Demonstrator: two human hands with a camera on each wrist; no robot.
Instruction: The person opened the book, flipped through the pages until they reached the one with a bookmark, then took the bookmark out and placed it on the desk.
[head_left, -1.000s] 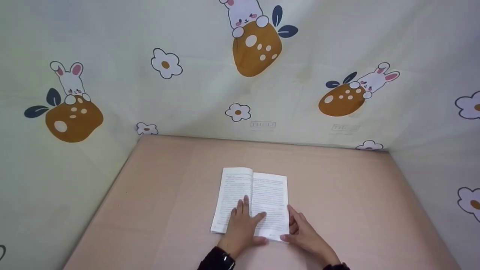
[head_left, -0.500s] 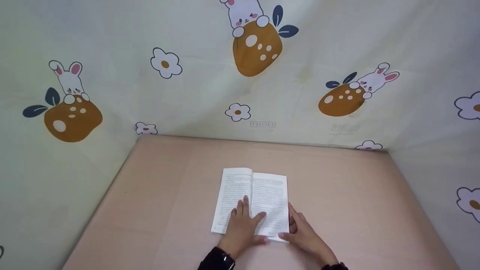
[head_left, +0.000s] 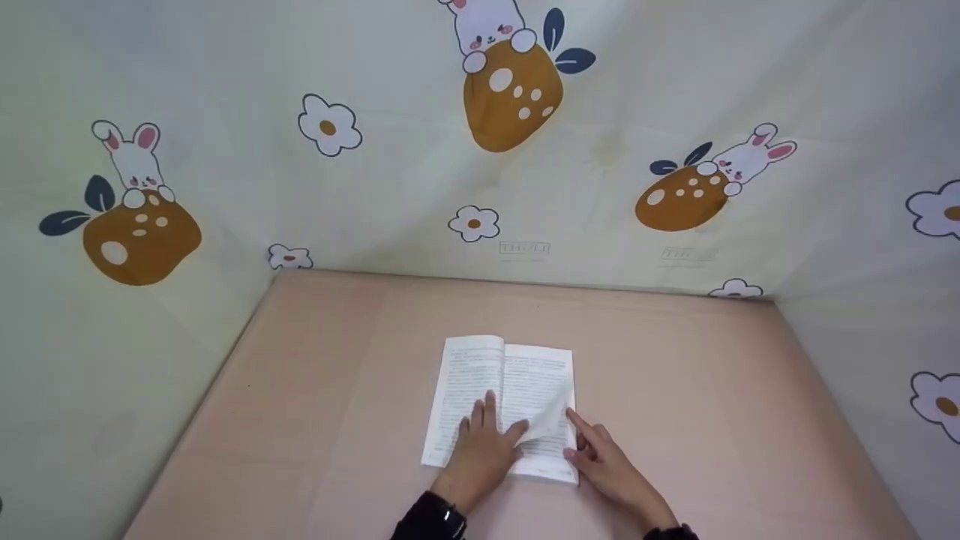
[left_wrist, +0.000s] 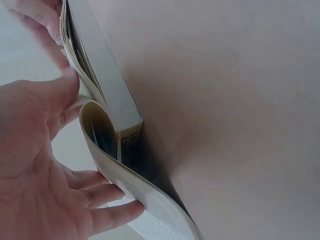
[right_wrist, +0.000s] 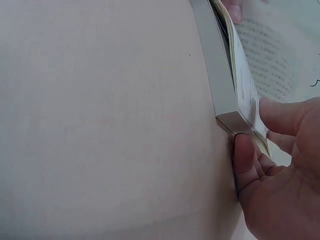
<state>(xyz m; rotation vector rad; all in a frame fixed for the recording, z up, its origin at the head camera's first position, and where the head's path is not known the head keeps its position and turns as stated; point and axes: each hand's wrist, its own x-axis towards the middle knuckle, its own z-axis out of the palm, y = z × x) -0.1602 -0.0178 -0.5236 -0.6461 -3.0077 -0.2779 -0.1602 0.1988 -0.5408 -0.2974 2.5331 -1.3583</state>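
Observation:
An open book (head_left: pixel 536 382) with printed pages lies near the table's front. My left hand (head_left: pixel 480 457) rests spread on its left page, one finger reaching over the spine to the right page. At that fingertip a lifted leaf (head_left: pixel 551 420) curls leftward, uncovering text below. In the left wrist view, my left thumb (left_wrist: pixel 65 90) is beside the bulging pages. My right hand (head_left: pixel 611 465) holds the book's right edge, thumb on the page near the lower corner. The right wrist view shows its other fingers (right_wrist: pixel 245 155) curled against the book's side.
A pink-beige tabletop (head_left: pixel 337 390) surrounds the book. Behind and at both sides hangs a pale cloth (head_left: pixel 390 187) printed with rabbits, brown fruit and flowers. Dark glossy sleeve cuffs (head_left: pixel 431 517) show at the front edge.
The right page's lower corner has lifted and folded leftward. My left thumb has drawn in toward the finger above it. My right thumb has shifted slightly up along the book's edge.

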